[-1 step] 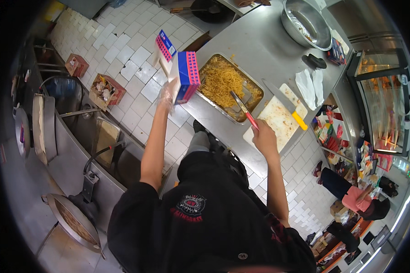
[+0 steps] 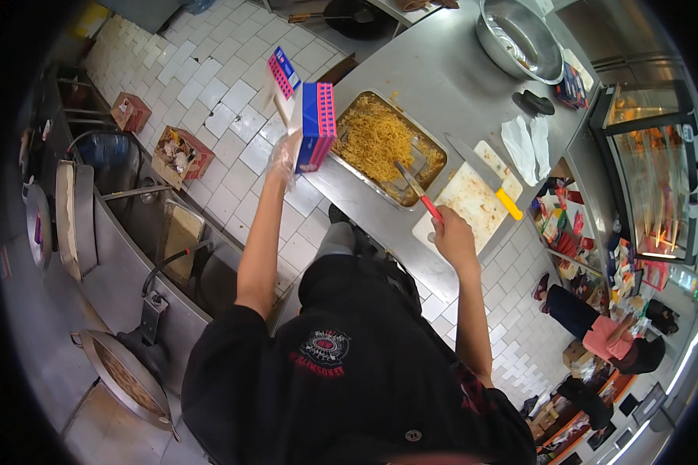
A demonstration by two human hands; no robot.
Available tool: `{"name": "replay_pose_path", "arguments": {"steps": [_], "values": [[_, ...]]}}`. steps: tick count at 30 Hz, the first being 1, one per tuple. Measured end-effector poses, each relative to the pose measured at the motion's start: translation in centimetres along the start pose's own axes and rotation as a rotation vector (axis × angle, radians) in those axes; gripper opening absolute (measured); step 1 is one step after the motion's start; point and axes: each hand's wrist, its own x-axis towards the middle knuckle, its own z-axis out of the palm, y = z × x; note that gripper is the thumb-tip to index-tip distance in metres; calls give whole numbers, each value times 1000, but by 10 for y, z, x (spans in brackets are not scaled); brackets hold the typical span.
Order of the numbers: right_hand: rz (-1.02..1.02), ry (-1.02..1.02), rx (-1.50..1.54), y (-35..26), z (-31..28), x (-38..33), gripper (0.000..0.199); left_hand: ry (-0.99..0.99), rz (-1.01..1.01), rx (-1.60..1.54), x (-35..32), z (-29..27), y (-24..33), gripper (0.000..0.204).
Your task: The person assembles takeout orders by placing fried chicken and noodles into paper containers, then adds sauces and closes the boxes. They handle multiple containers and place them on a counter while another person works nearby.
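At the worktop's (image 2: 442, 77) near left corner: box (image 2: 316, 124), blue and pink, lid raised, held up beside the tray (image 2: 436, 172). Left hand (image 2: 285, 159), clear-gloved, part closed on its side; finger placement partly hidden. Probably light card, crushable; best held low, by opposite walls.

Along the near edge: tool (image 2: 430, 205), red handle, right hand (image 2: 455, 236) closed round it, metal end at the tray. Likely rigid; mid-handle grip suits.

Tray contents: noodles (image 2: 374, 133), presumably soft, slippery, tangled.
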Motion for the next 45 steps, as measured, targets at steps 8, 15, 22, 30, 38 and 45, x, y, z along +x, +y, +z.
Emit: {"name": "replay_pose_path", "arguments": {"steps": [8,15,22,30,38,45], "values": [[158,-190,469,24,45,25,23,-132,3,196,43,13,25,54],[264,36,660,-24,93,88,33,-198,-20,239,47,10,39,54],[401,-33,215,-50,123,127,54,-391,3,520,57,-6,62,60],[388,297,227,-83,133,92,34,-280,332,586,122,-54,96,61],[421,469,239,-115,96,59,25,-266,469,532,110,-29,182,58],[353,544,262,-137,36,28,24,-251,582,549,103,17,199,43]]}}
